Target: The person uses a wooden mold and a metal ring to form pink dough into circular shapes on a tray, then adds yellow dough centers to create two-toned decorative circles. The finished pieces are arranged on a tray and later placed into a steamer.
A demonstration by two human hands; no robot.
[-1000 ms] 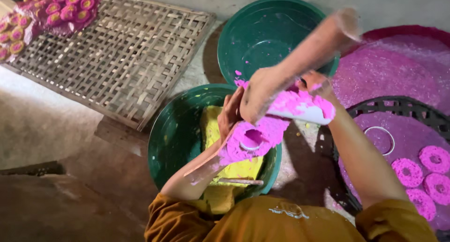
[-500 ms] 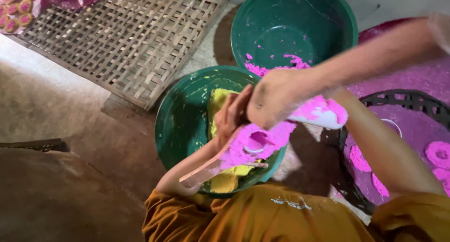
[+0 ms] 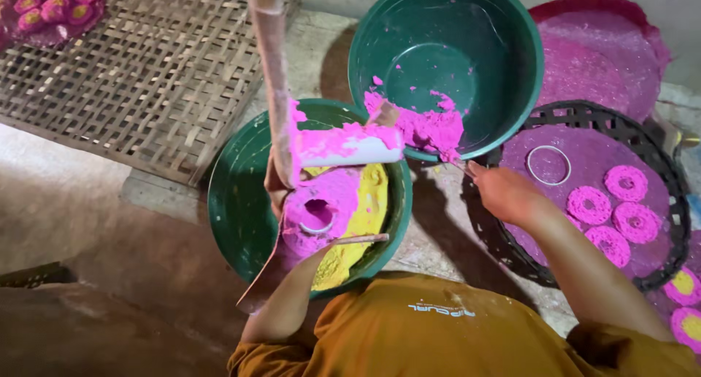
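Woven bamboo drying mat [image 3: 139, 92], upper left of frame, with finished pink rings at its far corner. Upper centre: empty green basin [image 3: 445, 63], pink paste [image 3: 423, 125] smeared over its near rim. Centre: second green basin [image 3: 241, 202] holding yellow and pink paste. Right: dark round tray [image 3: 584, 117] with formed pink rings and a metal ring mould [image 3: 549, 165]. Left hand [image 3: 276, 191] closed around a paste-coated wooden paddle [image 3: 272, 77], held upright. Right hand [image 3: 504, 194] near the upper basin's rim; fingers look curled on a thin tool, grip uncertain. Risk: the paste load looks soft and overhangs the rim; tilting the paddle could drop it on the floor.
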